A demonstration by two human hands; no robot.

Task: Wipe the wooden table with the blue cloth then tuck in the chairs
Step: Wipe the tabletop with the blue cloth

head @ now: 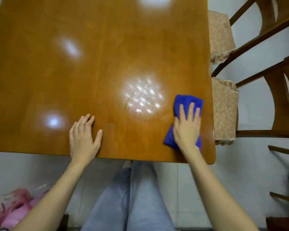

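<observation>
A glossy wooden table (93,64) fills most of the view, and I stand at its near edge. A folded blue cloth (184,101) lies near the table's front right corner. My right hand (187,127) presses flat on top of the cloth, fingers spread. My left hand (83,137) rests flat on the bare tabletop near the front edge, holding nothing. Two wooden chairs stand along the table's right side, a far chair (264,30) and a near chair (277,97). Both have patterned seat cushions and are pulled out from the table.
Light tiled floor (250,172) surrounds the table. Pink bags (15,205) lie on the floor at the lower left. More dark wooden furniture (284,197) shows at the lower right edge. My legs in grey trousers (132,197) stand at the table's front.
</observation>
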